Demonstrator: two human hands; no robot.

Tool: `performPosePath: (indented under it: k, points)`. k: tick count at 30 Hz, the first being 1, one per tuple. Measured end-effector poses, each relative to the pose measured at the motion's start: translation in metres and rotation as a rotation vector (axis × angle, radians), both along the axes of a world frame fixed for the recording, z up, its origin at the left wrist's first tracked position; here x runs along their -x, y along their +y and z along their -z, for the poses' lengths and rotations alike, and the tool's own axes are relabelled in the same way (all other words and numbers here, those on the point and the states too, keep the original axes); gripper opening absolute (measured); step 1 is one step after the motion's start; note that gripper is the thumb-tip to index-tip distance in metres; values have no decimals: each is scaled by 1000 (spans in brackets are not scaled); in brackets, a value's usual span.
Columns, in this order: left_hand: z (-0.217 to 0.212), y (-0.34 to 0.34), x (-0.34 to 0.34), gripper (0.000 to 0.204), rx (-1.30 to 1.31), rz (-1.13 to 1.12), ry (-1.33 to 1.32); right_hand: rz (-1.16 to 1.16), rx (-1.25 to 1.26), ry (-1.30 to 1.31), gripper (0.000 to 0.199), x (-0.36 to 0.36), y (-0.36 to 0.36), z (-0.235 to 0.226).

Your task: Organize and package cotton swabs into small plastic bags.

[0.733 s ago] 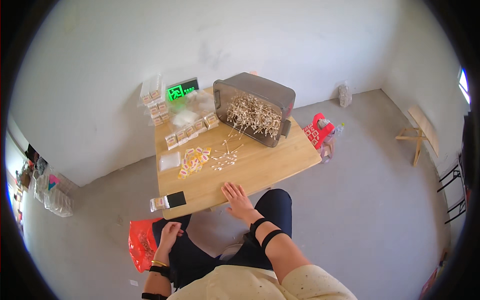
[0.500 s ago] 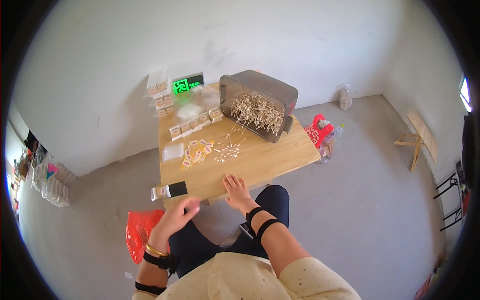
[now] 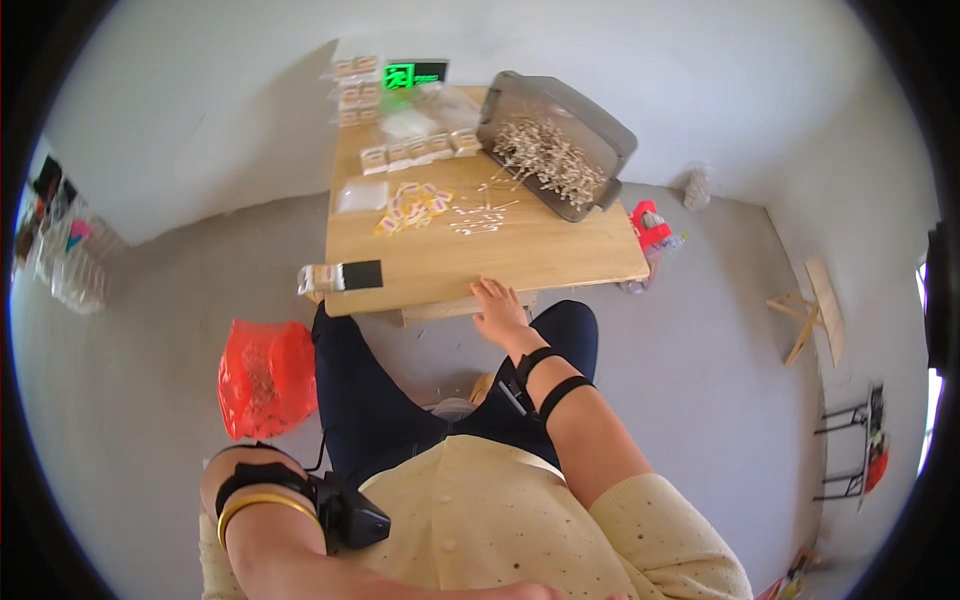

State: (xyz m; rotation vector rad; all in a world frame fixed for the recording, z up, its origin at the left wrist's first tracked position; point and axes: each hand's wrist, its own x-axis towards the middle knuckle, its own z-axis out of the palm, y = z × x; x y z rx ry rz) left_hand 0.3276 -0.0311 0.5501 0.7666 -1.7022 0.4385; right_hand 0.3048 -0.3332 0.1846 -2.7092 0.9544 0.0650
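My right hand (image 3: 500, 311) lies flat at the near edge of the wooden table (image 3: 570, 262), palm down, fingers stretched out, holding nothing. My left arm is folded back against my shirt; the left hand (image 3: 360, 584) is at the bottom rim of the picture, largely cut off and blurred, so its fingers cannot be made out. Ahead of the right hand are loose cotton swabs (image 3: 480, 218) and a pile of yellow-and-white paper cards (image 3: 412, 207). A grey see-through bin (image 3: 610, 135) lies tipped on its side, with many more swabs inside.
A small package (image 3: 320, 278) and a black pad (image 3: 362, 274) lie at the table's left corner. Behind the cards are a clear plastic stack (image 3: 362, 197) and packed boxes (image 3: 420, 152). A red plastic bag (image 3: 265, 375) stands on the floor at left. A folding wooden stool (image 3: 822, 310) is far right.
My left hand has drawn back from the table's near edge to my body. The right hand stays at the edge. My view has tilted down, so the table sits higher in the picture.
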Motion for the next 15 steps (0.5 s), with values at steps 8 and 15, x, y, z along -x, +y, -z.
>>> performPosePath:
  k: [8,15]
  points:
    - [-8,-5,-38,20,-412,551,-49,-10,111,-98,63,14,3,19]
    - [39,-2,-76,14,-657,178,714,25,-3,-235,47,-19,6,9]
